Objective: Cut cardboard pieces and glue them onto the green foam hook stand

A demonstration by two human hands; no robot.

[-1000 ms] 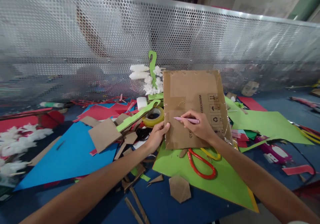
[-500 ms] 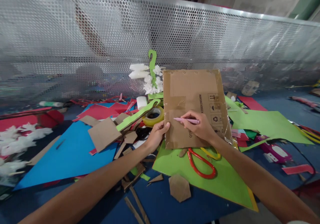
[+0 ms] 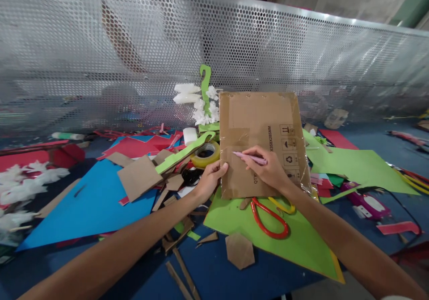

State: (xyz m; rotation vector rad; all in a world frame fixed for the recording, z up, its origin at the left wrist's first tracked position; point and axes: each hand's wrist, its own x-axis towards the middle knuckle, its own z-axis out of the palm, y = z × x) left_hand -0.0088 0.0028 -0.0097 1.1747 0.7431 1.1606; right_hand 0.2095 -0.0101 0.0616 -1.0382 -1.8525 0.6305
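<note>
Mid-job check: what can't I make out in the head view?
Head view, now:
Far end of the red handle: hidden by the cardboard.
Lettering past "QTY": covered by the right hand.
Tip of the pen: too small to judge contact.
Fingertips of the left hand: behind the cardboard.

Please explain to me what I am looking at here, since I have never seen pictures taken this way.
There is no machine: these are a person's two bare hands, seen by a camera worn on the head, looking forward and down. The left hand grips the left edge of a printed cardboard piece. The right hand holds a pink pen, its tip pointing at the cardboard. Around them on the blue table lie blue paper, a yellow tape roll, a red scissor handle and a cardboard hexagon. Behind stands a perforated metal panel.
</note>
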